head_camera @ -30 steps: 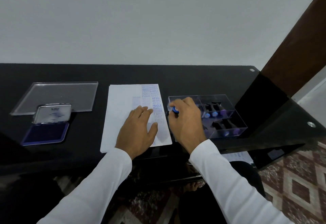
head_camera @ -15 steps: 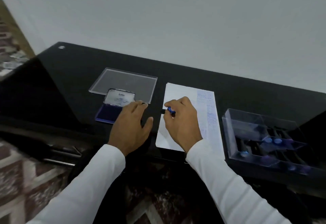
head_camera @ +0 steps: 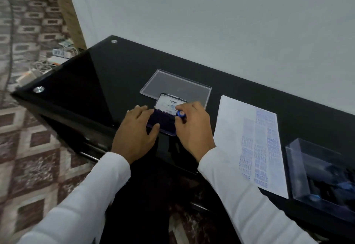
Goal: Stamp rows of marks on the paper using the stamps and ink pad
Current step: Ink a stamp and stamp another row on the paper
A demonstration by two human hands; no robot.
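My right hand [head_camera: 194,126] grips a blue-capped stamp [head_camera: 180,114] and holds it down over the open blue ink pad [head_camera: 163,121]. The pad's raised lid [head_camera: 170,102] stands behind it. Flat on the pad's left edge rests my left hand [head_camera: 137,130], fingers straight. The white paper [head_camera: 230,120] lies to the right of my hands, with columns of blue stamped words on its right half. The stamp's lower end is hidden by my fingers.
A clear plastic lid [head_camera: 176,85] lies behind the ink pad. A clear box [head_camera: 299,166] with more stamps stands at the far right. The black glass table [head_camera: 92,82] ends at a corner on the left; cables lie on the patterned floor [head_camera: 28,128].
Both hands moved left from the paper to the ink pad. My right hand carried the stamp onto the pad, and my left hand settled on its left edge. The view swung left.
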